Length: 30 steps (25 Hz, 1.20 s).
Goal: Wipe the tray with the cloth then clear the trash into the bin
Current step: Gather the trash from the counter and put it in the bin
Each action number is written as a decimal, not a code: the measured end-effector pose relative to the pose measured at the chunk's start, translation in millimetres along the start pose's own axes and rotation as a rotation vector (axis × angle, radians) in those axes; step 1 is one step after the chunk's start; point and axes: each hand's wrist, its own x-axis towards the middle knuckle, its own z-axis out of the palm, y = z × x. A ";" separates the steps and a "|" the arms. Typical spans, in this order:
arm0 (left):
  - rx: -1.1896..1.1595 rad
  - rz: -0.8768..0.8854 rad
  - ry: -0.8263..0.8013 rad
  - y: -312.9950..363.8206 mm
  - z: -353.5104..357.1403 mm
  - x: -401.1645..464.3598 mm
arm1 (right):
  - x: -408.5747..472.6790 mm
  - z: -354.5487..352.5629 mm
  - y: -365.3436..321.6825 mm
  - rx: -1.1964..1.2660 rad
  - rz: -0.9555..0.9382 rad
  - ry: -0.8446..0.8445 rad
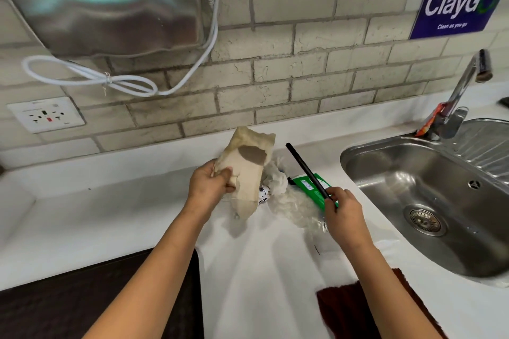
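Up on the sign (459,5): "ClayGo". Left hand (212,181) grips a stained bag (245,173); right hand (343,209) pinches a black straw (307,170).

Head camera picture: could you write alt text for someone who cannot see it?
A person's left hand grips a stained brown paper bag while the right hand pinches a black straw, above crumpled tissue, clear plastic and a green packet on a white counter. A steel sink lies to the right; a dark red cloth lies near the front edge.
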 end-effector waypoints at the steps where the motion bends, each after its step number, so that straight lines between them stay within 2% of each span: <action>1: -0.032 -0.015 -0.014 -1.3 -1.5 -11.5 | -11.2 -3.1 -3.2 0.007 -0.006 0.008; 6: -0.149 -0.095 -0.066 -6.0 -17.1 -76.7 | -77.2 -12.6 -16.8 0.031 -0.017 0.008; 13: -0.179 -0.068 -0.102 -19.0 -72.3 -193.6 | -208.7 -14.2 -20.2 0.084 -0.054 0.083; 19: -0.214 -0.143 -0.095 -28.7 -107.7 -277.6 | -315.4 -24.6 -2.5 0.097 -0.076 0.122; 23: -0.152 -0.179 -0.178 -47.2 -105.9 -323.8 | -371.5 -28.5 36.9 0.178 0.008 0.140; 25: -0.117 -0.195 -0.211 -61.2 -98.4 -346.2 | -396.4 -28.9 66.3 0.160 0.007 0.146; 30: 0.009 -0.297 -0.275 -120.0 -58.3 -407.8 | -462.0 -38.6 160.7 0.061 0.200 0.081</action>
